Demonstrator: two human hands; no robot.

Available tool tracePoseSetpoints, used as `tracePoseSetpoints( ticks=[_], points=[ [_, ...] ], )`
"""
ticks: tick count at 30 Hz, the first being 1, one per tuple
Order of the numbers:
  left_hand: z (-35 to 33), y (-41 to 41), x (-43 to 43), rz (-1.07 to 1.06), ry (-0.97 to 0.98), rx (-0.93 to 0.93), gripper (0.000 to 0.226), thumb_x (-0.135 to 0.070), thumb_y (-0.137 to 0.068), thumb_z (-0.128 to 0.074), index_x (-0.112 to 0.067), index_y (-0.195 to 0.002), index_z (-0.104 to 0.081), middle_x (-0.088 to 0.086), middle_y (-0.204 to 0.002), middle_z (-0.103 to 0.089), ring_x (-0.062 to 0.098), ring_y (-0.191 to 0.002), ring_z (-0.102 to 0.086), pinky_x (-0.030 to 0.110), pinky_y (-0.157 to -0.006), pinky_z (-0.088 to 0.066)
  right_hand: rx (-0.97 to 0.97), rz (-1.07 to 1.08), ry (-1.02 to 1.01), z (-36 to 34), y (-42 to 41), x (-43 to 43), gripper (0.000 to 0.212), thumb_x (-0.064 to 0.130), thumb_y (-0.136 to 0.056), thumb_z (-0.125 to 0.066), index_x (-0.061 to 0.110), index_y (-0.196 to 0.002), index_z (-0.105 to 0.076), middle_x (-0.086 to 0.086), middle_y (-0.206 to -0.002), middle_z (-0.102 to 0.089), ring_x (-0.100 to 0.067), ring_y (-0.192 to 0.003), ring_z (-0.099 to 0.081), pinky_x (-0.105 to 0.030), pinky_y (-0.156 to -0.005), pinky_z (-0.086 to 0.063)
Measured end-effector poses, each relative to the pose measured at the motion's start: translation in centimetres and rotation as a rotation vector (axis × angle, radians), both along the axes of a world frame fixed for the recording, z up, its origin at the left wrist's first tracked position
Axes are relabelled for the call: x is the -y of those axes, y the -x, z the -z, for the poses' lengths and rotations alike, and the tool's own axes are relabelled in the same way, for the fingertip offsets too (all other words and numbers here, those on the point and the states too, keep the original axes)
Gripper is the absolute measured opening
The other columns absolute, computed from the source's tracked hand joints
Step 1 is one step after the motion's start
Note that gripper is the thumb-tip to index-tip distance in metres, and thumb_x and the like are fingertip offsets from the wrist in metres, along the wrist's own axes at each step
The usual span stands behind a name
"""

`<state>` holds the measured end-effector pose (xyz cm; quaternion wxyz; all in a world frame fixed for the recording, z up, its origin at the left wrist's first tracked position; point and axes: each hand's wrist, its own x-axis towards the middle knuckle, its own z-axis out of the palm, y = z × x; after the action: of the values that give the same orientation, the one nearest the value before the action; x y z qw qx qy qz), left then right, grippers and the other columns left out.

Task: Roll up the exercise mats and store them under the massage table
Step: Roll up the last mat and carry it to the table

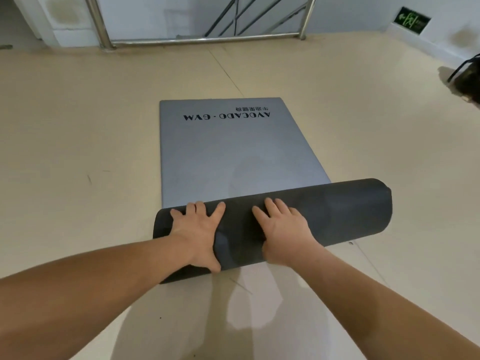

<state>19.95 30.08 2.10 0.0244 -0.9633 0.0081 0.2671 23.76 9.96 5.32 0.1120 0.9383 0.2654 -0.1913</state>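
Note:
A grey exercise mat (228, 149) lies flat on the beige floor, with upside-down black lettering "AVOCADO · GYM" near its far end. Its near end is wound into a thick dark roll (345, 211) lying crosswise in front of me. My left hand (198, 229) presses on the left part of the roll, fingers spread over the top and thumb down the near side. My right hand (283, 229) lies flat on the middle of the roll, fingers spread. The massage table is not in view.
A metal railing (205, 40) with stairs behind it runs along the far edge of the floor. A green exit sign (411, 20) sits low on the right wall. A dark object with thin legs (467, 79) stands at the right edge. Beige floor surrounds the mat.

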Motion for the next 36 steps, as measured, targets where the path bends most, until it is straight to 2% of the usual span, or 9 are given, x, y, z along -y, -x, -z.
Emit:
tracePoseSetpoints(
  ticks=[2, 6, 10, 16, 21, 25, 31, 33, 36],
  points=[
    [-0.5, -1.0, -0.8, 0.016, 0.041, -0.008, 0.147, -0.082, -0.060, -0.078, -0.034, -0.168, 0.008, 0.011, -0.152, -0.044, 0.035, -0.141, -0.046, 0.061, -0.117, -0.040, 0.053, -0.030, 0.027, 1.2, 0.9, 1.0, 0.112, 0.044, -0.091, -0.074, 0.026, -0.167, 0.007, -0.017, -0.175, 0.003, -0.039, -0.162, 0.003, -0.055, -0.130, -0.015],
    [-1.5, -1.5, -1.3, 0.014, 0.166, -0.008, 0.124, -0.073, -0.057, -0.081, -0.039, -0.159, -0.018, -0.006, -0.116, -0.061, 0.024, -0.108, -0.063, 0.049, -0.099, -0.052, 0.128, 0.010, 0.053, 2.4, 1.0, 2.2, 0.145, 0.061, -0.076, -0.085, 0.030, -0.161, 0.028, -0.026, -0.172, 0.012, -0.046, -0.160, 0.008, -0.059, -0.129, -0.008],
    [-2.3, -1.2, -1.5, -0.014, 0.361, -0.148, 0.099, -0.065, -0.057, -0.090, -0.044, -0.141, -0.041, -0.013, -0.116, -0.063, 0.019, -0.106, -0.065, 0.043, -0.097, -0.060, 0.104, -0.067, 0.075, 0.7, 0.1, 2.1, 0.143, 0.064, -0.063, -0.089, 0.033, -0.162, 0.008, -0.025, -0.161, -0.025, -0.045, -0.151, -0.023, -0.056, -0.126, -0.019],
    [-2.0, 1.2, -3.6, -0.161, 0.588, -0.616, 0.081, -0.052, -0.055, -0.102, -0.055, -0.125, -0.061, -0.018, -0.128, -0.069, 0.017, -0.120, -0.067, 0.046, -0.109, -0.057, -0.372, -0.144, 0.224, -2.6, -1.2, 0.1, 0.141, 0.059, -0.048, -0.101, 0.045, -0.160, -0.017, -0.002, -0.137, -0.054, -0.032, -0.125, -0.058, -0.045, -0.098, -0.049],
    [-3.3, 1.8, -3.8, -0.078, 0.433, -0.430, 0.119, -0.062, -0.064, -0.094, -0.044, -0.164, -0.032, -0.016, -0.158, -0.046, 0.023, -0.146, -0.049, 0.044, -0.121, -0.045, -0.506, -0.089, 0.133, -2.2, -2.3, -0.9, 0.127, 0.049, -0.060, -0.100, 0.045, -0.163, -0.025, 0.006, -0.159, -0.047, -0.031, -0.147, -0.043, -0.050, -0.117, -0.036],
    [-4.9, 3.9, 0.2, 0.116, 0.273, -0.218, 0.113, -0.055, -0.076, -0.084, -0.034, -0.167, -0.021, 0.002, -0.154, -0.038, 0.029, -0.138, -0.046, 0.049, -0.110, -0.051, -0.373, -0.125, 0.125, -1.6, -3.1, -1.1, 0.129, 0.061, -0.056, -0.097, 0.049, -0.162, -0.024, 0.006, -0.155, -0.042, -0.029, -0.144, -0.041, -0.052, -0.113, -0.043],
    [-0.9, 7.4, 4.3, 0.081, 0.034, -0.232, 0.148, -0.075, -0.079, -0.078, -0.019, -0.164, 0.029, 0.016, -0.178, 0.018, 0.048, -0.164, 0.009, 0.071, -0.129, -0.014, -0.166, -0.088, 0.050, -1.8, -3.8, -1.7, 0.109, 0.070, -0.060, -0.090, 0.041, -0.153, -0.043, 0.004, -0.140, -0.049, -0.025, -0.131, -0.048, -0.043, -0.102, -0.046],
    [-0.4, 6.8, 3.6, 0.066, 0.036, -0.166, 0.148, -0.076, -0.076, -0.077, -0.018, -0.166, 0.026, 0.017, -0.178, 0.007, 0.047, -0.164, -0.002, 0.070, -0.128, -0.020, -0.091, -0.052, 0.004, -2.1, -3.5, -1.5, 0.096, 0.072, -0.067, -0.085, 0.037, -0.149, -0.048, 0.003, -0.134, -0.052, -0.024, -0.126, -0.051, -0.040, -0.097, -0.045],
    [-1.8, 4.1, 0.7, 0.001, 0.183, -0.101, 0.144, -0.079, -0.057, -0.078, -0.029, -0.168, -0.002, 0.004, -0.164, -0.034, 0.030, -0.144, -0.044, 0.052, -0.117, -0.046, 0.028, -0.031, -0.110, -2.5, -2.6, -0.8, 0.069, 0.072, -0.085, -0.068, 0.034, -0.142, -0.055, 0.003, -0.124, -0.056, -0.021, -0.116, -0.054, -0.036, -0.088, -0.044]
  ],
)
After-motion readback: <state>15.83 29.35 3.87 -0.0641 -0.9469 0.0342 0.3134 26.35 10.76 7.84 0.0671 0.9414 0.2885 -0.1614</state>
